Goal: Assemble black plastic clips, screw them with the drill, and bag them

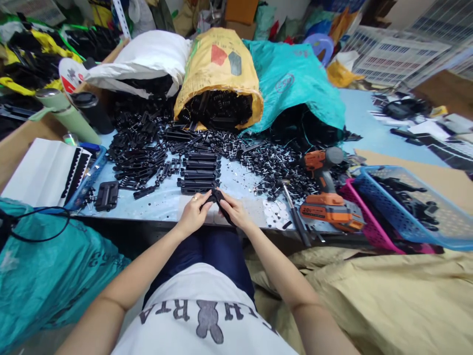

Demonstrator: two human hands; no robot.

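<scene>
A long black plastic part (pixel 224 211) is held at the table's front edge between both hands. My left hand (pixel 194 209) pinches its left end with thumb and fingers. Wrapped along its other side is my right hand (pixel 235 209). Fingers cover much of the part, so its exact kind is unclear. Just beyond the hands, several similar black parts (pixel 200 170) lie stacked in a neat row. Loose black pieces and screws (pixel 284 167) are heaped to the right of the row, and more black parts (pixel 136 148) pile up on the left.
An orange cordless drill (pixel 320 162) and a hammer (pixel 295 217) lie at the right, beside blue (pixel 410 172) and pink baskets (pixel 373 234). White (pixel 155 49), yellow (pixel 225 59) and teal sacks (pixel 291 69) stand behind. A green bottle (pixel 66 116) is at left.
</scene>
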